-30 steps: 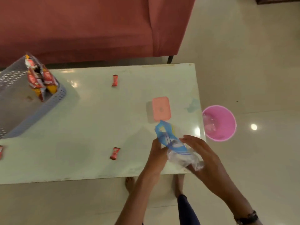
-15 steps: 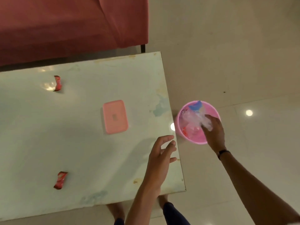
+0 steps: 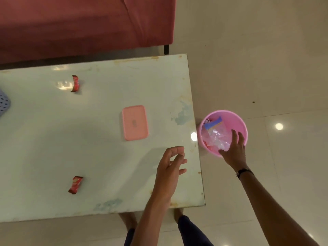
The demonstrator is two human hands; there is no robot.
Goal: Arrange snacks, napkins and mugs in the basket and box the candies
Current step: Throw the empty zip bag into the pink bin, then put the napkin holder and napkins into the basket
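A pink lidded box (image 3: 135,122) lies flat on the white table (image 3: 99,157). Two red candies rest on the table: one far (image 3: 75,83), one near (image 3: 75,184). On the floor to the right of the table stands a pink bin (image 3: 243,126) holding a clear plastic bag with a blue strip (image 3: 217,134). My right hand (image 3: 234,151) hovers over the bin's near rim, fingers spread, with nothing in it. My left hand (image 3: 171,167) floats above the table's right end, fingers loosely curled and empty.
A corner of the grey perforated basket (image 3: 3,103) shows at the left edge. A red sofa (image 3: 85,23) runs behind the table. Tiled floor (image 3: 266,68) lies to the right, and my legs (image 3: 191,229) stand at the table's near edge.
My right hand carried the plastic bag from the table to the pink bin and let it go there; its fingers are now spread. My left hand released the bag and stayed over the table.
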